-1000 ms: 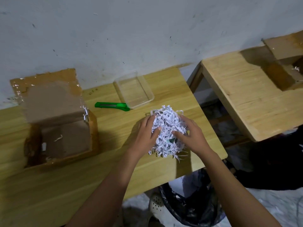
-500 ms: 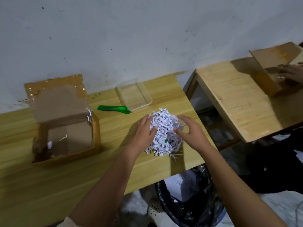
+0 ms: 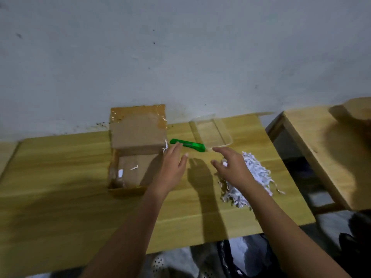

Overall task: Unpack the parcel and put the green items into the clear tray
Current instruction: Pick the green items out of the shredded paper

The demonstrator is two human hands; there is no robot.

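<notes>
Between box (image 3: pixel 138 133) and tray (image 3: pixel 229 139), cutter (image 3: pixel 187 145) lies left-right.

Both bare forearms stretch forward from the person's body, the left angling in from the lower left and the right from the lower right, so the two hands sit near each other but apart. The left hand (image 3: pixel 173 164) is palm down, fingers straight and close together, thumb stuck out to the right. The right hand (image 3: pixel 233 167) is also palm down, fingers loosely spread and a little bent, thumb pointing toward the left hand. Both hands are empty.
</notes>
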